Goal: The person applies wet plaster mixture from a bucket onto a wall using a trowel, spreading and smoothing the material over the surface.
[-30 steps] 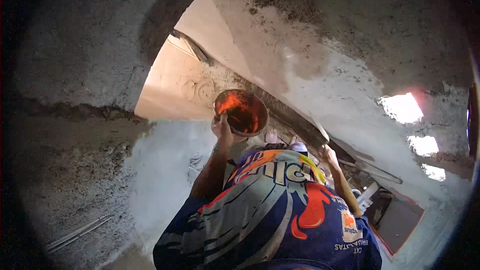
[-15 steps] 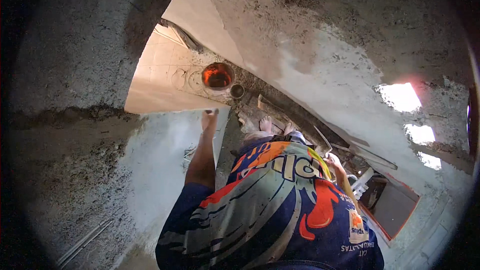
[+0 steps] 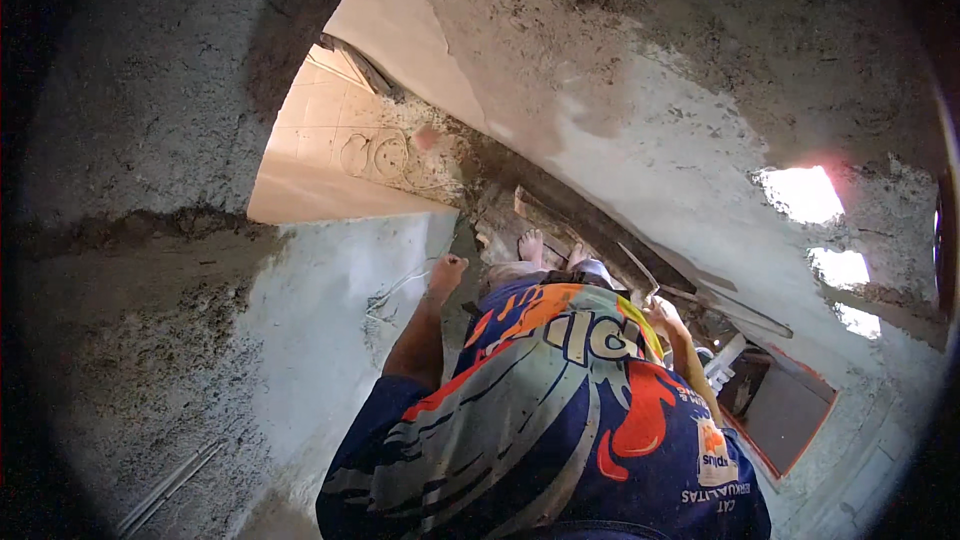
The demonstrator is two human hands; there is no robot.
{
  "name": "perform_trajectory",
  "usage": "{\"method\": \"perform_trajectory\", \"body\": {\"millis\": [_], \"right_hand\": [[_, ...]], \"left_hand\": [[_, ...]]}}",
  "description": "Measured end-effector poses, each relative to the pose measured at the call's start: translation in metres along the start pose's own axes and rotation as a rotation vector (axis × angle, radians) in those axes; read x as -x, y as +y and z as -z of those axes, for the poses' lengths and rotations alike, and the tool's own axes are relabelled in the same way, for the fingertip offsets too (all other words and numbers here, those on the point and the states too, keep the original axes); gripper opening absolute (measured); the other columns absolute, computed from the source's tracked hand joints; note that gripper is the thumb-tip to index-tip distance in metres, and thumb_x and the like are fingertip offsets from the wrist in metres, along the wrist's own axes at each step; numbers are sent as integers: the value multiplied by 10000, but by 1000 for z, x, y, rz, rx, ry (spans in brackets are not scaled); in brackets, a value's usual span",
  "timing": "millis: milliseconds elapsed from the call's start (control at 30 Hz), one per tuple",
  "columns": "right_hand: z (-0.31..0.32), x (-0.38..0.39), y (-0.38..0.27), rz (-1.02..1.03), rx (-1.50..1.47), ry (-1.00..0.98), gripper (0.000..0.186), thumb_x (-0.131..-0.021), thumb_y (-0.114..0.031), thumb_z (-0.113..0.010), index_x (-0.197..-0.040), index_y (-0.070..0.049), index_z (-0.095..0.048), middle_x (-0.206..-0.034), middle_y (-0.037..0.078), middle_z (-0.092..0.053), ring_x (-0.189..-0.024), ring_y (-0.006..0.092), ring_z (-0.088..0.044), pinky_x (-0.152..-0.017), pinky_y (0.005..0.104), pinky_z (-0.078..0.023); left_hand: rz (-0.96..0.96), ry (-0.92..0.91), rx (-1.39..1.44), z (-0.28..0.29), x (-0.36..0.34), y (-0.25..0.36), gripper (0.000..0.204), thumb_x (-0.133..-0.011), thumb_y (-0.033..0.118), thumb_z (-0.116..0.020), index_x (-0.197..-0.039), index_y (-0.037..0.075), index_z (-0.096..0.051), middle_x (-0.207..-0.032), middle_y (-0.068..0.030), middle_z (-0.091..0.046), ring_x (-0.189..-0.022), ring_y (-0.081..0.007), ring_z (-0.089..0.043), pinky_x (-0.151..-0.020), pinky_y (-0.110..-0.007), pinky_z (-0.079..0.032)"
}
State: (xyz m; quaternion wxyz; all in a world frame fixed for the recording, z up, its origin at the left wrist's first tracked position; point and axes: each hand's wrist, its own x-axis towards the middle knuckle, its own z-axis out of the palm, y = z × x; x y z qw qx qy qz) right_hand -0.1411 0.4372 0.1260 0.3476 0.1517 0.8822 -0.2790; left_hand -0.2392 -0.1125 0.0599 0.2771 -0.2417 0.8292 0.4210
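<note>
My left hand point(image 3: 447, 275) is held out in front of a pale plastered wall section point(image 3: 330, 280), left of my shirt. Its fingers are curled closed, and I cannot make out what they hold, if anything. By my right side, my right hand point(image 3: 661, 314) is closed around the near end of a thin-bladed hand tool point(image 3: 638, 268). The blade shows nearly edge-on and points away from me, up and left. Its handle is mostly hidden in my fingers.
My bare feet point(image 3: 532, 245) stand on a rough, dirty surface beside wooden boards point(image 3: 545, 210). A curved plastered wall point(image 3: 600, 140) rises on the right. Coiled lines point(image 3: 388, 153) and a reddish patch point(image 3: 426, 138) mark the tiled floor beyond. A red-edged dark panel point(image 3: 790, 420) leans at lower right.
My left hand has drawn back toward me and its fingers have curled. The orange bucket and small round container no longer show on the floor ahead. The right hand's tool has tilted slightly left.
</note>
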Motion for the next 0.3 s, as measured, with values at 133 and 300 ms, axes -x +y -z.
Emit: {"method": "perform_trajectory", "body": {"millis": [133,300], "right_hand": [[25,6,-22,-109,141,-170,441,-826,-419,-595,-1050,-39,-597,-1011,212,-644,-950,359,-622,-798,430,-490],[33,15,-42,-78,52,-100,313,-783,-303,-666,-903,-24,-592,-827,154,-661,-697,258,-604,-656,398,-492]], "left_hand": [[57,-39,87,11,-6,24,359,-820,370,-663,-888,18,-657,-686,-121,-648,-656,-244,-633,-599,-385,-487],[-82,82,-1,-6,-30,-5,352,-839,354,-654,-983,36,-610,-670,-56,-638,-540,-183,-593,-500,-321,-468]]}}
